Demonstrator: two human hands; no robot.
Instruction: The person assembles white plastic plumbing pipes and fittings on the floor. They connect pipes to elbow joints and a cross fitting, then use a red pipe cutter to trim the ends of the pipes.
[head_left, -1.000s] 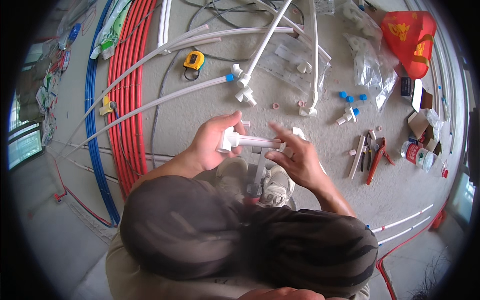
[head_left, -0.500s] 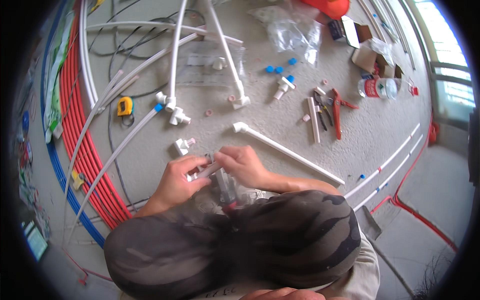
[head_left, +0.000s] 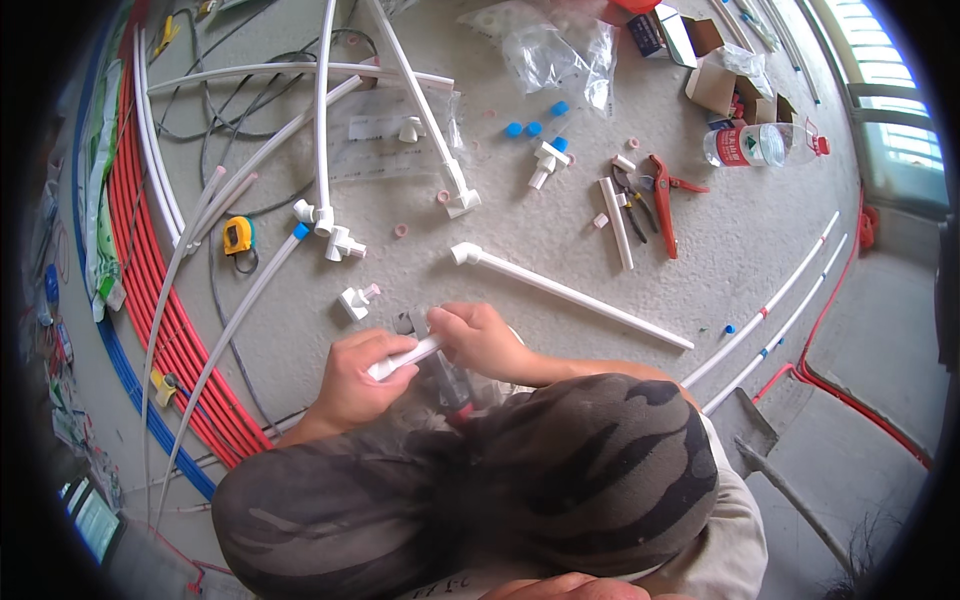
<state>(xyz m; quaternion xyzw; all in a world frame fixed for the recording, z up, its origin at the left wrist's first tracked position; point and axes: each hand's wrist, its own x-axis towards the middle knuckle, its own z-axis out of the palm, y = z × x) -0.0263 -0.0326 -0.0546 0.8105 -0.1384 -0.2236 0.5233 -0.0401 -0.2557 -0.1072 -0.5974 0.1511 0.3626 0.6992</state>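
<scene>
Pipe: short and white, it slants between our two hands.
Left hand: we have thumb and fingers closed round the pipe's left end.
Right hand: our fingers bend over the pipe's right end; what they pinch is hidden, so we cannot tell how tightly they close.
Tool: grey with a red part, just below our grip.
Fitting: white, just beyond our left hand.
Long pipe: beyond our right hand, elbow at its left end.
Cutter: red, well right of our grip.
</scene>
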